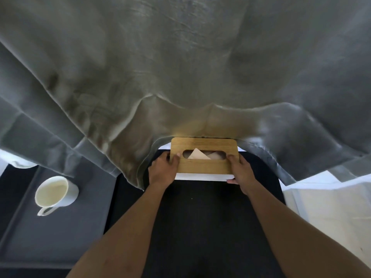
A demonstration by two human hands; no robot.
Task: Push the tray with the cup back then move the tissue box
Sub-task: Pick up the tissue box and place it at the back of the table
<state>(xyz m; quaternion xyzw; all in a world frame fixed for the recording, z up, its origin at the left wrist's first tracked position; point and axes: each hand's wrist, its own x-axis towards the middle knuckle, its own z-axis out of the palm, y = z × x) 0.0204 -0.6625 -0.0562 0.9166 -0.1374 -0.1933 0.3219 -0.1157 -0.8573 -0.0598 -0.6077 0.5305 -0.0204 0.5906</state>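
At nine o'clock the cup [56,192] stands on its grey tray [60,237], seemingly already pushed aside. Farther off, at twelve o'clock, left hand [163,169] and right hand [242,169] clamp the tissue box [203,155] ends beneath the curtain [180,67]; moving it remains.

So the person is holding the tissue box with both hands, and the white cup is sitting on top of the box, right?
Not quite. Both hands, left hand and right hand, do hold the tissue box, but the white cup is not on top of it. The head view shows the cup standing on the grey tray, off to the left and apart from the box.
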